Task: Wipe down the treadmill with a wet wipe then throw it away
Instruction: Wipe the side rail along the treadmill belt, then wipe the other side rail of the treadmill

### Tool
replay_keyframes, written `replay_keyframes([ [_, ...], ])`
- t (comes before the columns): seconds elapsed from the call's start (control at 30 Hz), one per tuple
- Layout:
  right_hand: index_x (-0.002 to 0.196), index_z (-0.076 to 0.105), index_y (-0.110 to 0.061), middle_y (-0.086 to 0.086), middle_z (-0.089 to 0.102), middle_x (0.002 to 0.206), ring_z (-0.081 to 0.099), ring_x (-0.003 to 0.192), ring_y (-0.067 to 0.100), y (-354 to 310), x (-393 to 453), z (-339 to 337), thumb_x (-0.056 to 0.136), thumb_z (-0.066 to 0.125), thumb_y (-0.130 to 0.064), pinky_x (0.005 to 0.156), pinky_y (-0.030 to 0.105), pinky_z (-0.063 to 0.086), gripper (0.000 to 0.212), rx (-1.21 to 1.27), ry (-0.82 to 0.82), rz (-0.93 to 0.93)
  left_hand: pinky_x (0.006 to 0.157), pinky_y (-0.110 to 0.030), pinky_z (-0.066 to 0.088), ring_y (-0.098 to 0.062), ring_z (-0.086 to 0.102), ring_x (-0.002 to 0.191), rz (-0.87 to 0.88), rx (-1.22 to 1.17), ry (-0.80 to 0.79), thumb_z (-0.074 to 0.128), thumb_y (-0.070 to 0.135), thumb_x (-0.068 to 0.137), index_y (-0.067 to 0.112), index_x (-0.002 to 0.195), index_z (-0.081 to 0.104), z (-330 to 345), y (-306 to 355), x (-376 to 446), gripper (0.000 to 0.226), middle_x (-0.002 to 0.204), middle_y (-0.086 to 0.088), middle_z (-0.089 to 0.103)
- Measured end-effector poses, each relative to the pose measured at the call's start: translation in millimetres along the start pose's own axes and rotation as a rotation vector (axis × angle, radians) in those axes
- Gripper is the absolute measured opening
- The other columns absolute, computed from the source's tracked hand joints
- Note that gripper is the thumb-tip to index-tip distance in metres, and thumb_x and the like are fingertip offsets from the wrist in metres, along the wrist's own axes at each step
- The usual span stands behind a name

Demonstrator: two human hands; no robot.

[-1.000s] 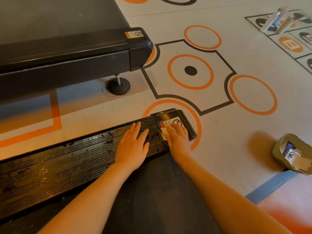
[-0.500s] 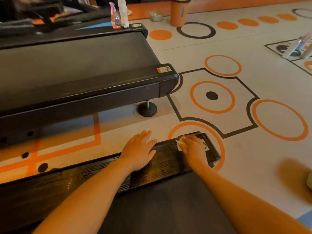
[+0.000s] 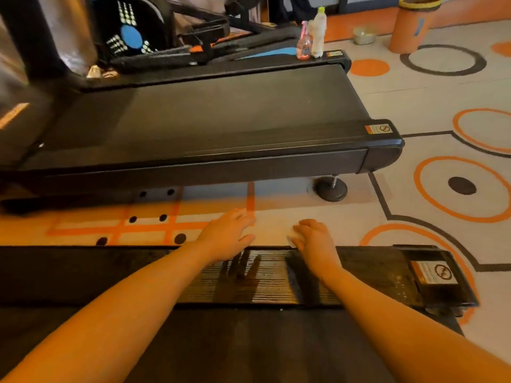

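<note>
No wording can be read. The near treadmill's end cap point(image 3: 439, 275) carries a white warning label point(image 3: 434, 271) with a circled prohibition sign and lines of print too small to make out. The neighbouring treadmill's end cap point(image 3: 383, 146) bears a similar sticker point(image 3: 378, 129), orange at one end, with the same crossed-circle sign. Another small label point(image 3: 334, 53) beside the bottles is illegible.

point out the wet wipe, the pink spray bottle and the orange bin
wet wipe point(image 3: 291, 236), head view, white edge showing under the right hand's fingers
pink spray bottle point(image 3: 303, 47), head view, middle of its body
orange bin point(image 3: 408, 29), head view, middle of its side wall
</note>
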State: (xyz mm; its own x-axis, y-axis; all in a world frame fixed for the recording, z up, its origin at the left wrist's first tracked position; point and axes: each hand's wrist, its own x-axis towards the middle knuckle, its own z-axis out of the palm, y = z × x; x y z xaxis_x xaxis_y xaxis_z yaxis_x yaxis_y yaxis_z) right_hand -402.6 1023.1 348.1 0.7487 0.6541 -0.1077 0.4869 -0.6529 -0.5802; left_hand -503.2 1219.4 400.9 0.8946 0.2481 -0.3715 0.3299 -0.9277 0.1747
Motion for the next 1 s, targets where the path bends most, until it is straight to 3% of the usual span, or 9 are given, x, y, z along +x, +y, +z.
replay_keyframes([
  [0.23, 0.129, 0.060, -0.007, 0.013, 0.053, 0.137, 0.043, 0.127, 0.028, -67.9, 14.0, 15.9, 0.097, 0.056, -0.026, 0.105, 0.032, 0.033, 0.037, -0.044, -0.039, -0.113, 0.116, -0.046, 0.030, -0.022, 0.022, 0.147, -0.282, -0.279, 0.176, 0.052, 0.039, 0.098, 0.029, 0.149, 0.034, 23.4, -58.3, -55.3, 0.055, 0.160, -0.001, 0.025],
  [0.37, 0.128, 0.061, -0.006, 0.015, 0.054, 0.135, 0.044, 0.126, 0.030, -113.6, -3.6, 5.3, 0.096, 0.058, -0.024, 0.105, 0.034, 0.034, 0.036, -0.043, -0.145, -0.138, 0.114, -0.043, 0.032, -0.022, 0.024, 0.146, -0.466, -0.422, 0.232, 0.051, 0.039, 0.099, 0.024, 0.150, 0.035, 12.6, -68.4, -102.5, 0.056, 0.159, -0.003, 0.027],
  [0.53, 0.129, 0.060, -0.005, 0.015, 0.052, 0.138, 0.042, 0.127, 0.032, -179.2, -28.1, -30.0, 0.097, 0.058, -0.021, 0.105, 0.036, 0.034, 0.036, -0.068, -0.270, -0.175, 0.114, -0.047, 0.032, -0.022, 0.017, 0.149, -0.678, -0.531, 0.248, 0.050, 0.040, 0.099, 0.026, 0.151, 0.033, -33.5, -66.6, -165.8, 0.056, 0.161, -0.004, 0.021],
  [0.87, 0.128, 0.062, -0.010, 0.011, 0.053, 0.137, 0.044, 0.126, 0.029, -307.8, -81.1, -140.6, 0.098, 0.057, -0.021, 0.103, 0.032, 0.035, 0.033, -0.069, -0.347, -0.295, 0.113, -0.043, 0.033, -0.023, 0.023, 0.147, -0.933, -0.667, 0.297, 0.051, 0.036, 0.100, 0.025, 0.151, 0.033, -156.6, -19.7, -296.5, 0.055, 0.159, -0.005, 0.025],
  [1.0, 0.126, 0.064, -0.009, 0.014, 0.056, 0.134, 0.047, 0.123, 0.033, -356.4, -99.5, -194.4, 0.097, 0.059, -0.019, 0.101, 0.037, 0.039, 0.032, -0.120, -0.373, -0.406, 0.112, -0.043, 0.036, -0.023, 0.024, 0.147, -1.017, -0.704, 0.322, 0.051, 0.036, 0.100, 0.027, 0.150, 0.033, -206.8, 2.0, -343.6, 0.055, 0.160, -0.006, 0.025],
])
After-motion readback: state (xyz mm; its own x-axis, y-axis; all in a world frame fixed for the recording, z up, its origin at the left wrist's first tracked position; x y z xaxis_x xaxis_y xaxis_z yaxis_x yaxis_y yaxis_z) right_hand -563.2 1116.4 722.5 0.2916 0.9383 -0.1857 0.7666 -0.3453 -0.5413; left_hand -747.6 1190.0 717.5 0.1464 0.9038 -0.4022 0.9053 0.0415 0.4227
